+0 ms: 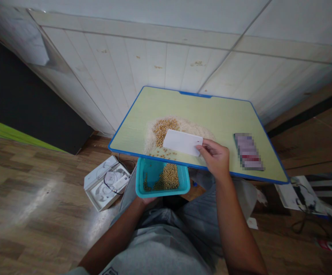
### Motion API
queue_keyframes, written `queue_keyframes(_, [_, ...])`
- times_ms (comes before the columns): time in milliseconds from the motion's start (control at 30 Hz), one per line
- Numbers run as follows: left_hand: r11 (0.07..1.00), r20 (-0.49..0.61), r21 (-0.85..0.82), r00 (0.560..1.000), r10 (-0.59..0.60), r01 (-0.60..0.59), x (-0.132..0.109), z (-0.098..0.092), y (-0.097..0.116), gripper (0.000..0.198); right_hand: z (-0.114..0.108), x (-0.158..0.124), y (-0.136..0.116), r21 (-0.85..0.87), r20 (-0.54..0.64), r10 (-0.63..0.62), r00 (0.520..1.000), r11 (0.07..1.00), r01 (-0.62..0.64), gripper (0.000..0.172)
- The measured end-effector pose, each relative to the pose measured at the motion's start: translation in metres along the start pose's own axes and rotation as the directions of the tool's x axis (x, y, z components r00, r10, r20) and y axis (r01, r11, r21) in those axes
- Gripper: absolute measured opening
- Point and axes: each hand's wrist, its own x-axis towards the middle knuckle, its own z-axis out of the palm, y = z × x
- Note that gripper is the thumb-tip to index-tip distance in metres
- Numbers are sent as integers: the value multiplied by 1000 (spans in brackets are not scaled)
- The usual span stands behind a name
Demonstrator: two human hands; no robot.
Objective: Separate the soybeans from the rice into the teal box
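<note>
R grip [215, 158] pinches white scraper card [181, 142] on blue-edged counter [209, 109], beside soybeans [165, 130] & rice [191, 128]; L grip [147, 200] cups teal tray [162, 193] from below, at counter edge, beans inside.

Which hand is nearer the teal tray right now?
Left. The left hand is under the near edge of the teal tray; the right hand is up and to the right of it, over the desk, pinching a white card.

Right hand [215, 159] pinches high; left hand [147, 199] sits low, half-hidden.
</note>
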Motion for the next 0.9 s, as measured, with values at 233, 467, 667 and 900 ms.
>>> queue_keyframes(233, [997, -89, -64, 995, -36, 30, 1, 2, 0, 51, -2, -1, 0, 1, 48, -15, 999, 1000, 15, 22])
queue_keyframes(467, [999, -61, -24, 998, -28, 27, 3, -5, -3, 47, -3, -1, -5, -2, 87, -12, 996, 1000, 12, 20])
queue_keyframes(667, [1000, 14, 22, 1000, 17, -17, 8, -16, -5, 54, -3, -1, -7, -3, 87, -22, 996, 1000, 22, 20])
queue_keyframes(900, [1000, -36, -22, 999, -14, 14, 8, -13, -5, 46, -4, -1, -11, 2, 121, -31, 992, 1000, 31, 14])
